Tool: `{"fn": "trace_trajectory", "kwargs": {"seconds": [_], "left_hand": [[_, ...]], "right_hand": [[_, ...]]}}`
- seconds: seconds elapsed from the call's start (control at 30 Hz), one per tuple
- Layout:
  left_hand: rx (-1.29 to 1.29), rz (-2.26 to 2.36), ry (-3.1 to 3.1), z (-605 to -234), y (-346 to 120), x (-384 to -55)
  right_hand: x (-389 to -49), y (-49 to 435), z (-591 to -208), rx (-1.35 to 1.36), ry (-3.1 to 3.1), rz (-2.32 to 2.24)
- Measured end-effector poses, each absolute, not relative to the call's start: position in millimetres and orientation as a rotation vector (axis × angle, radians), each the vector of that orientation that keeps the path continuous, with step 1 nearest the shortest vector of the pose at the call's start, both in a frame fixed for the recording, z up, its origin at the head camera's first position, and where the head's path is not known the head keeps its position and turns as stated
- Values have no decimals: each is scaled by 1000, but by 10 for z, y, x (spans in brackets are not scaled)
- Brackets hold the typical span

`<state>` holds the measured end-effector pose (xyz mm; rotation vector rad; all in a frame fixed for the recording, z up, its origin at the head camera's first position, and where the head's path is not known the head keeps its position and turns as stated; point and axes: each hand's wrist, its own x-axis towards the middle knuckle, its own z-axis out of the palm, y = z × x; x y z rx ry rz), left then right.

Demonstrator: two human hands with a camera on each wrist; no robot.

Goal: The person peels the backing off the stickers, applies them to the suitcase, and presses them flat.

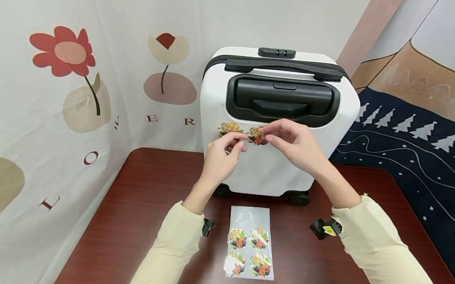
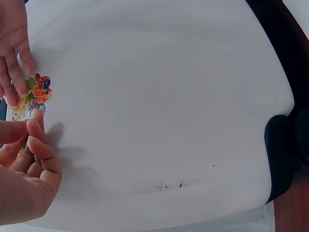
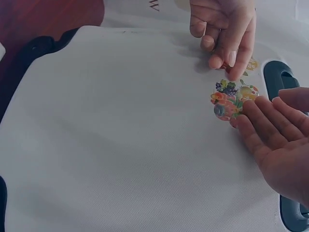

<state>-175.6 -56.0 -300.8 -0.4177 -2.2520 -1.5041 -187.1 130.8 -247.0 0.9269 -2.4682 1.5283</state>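
A white suitcase stands upright with two colourful fruit stickers on its front below the recessed handle. My right hand has its fingertips at the right edge of the right fruit sticker, fingers extended in the right wrist view. From the other side my left hand reaches in, its index fingertip close to that sticker's left edge and the other fingers loosely bent. The left fruit sticker is partly hidden behind the left hand.
On the dark red table in front of the suitcase lies a sticker sheet with several fruit stickers. Black wheels support the suitcase. Patterned cloth hangs behind and to both sides.
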Motion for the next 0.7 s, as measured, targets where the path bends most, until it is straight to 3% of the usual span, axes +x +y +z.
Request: {"fn": "trace_trajectory", "kwargs": {"seconds": [0.7], "left_hand": [[-437, -1510, -2301, -3069, -544, -1750]], "right_hand": [[-1896, 1405, -2694, 868, -2474, 1546]]}}
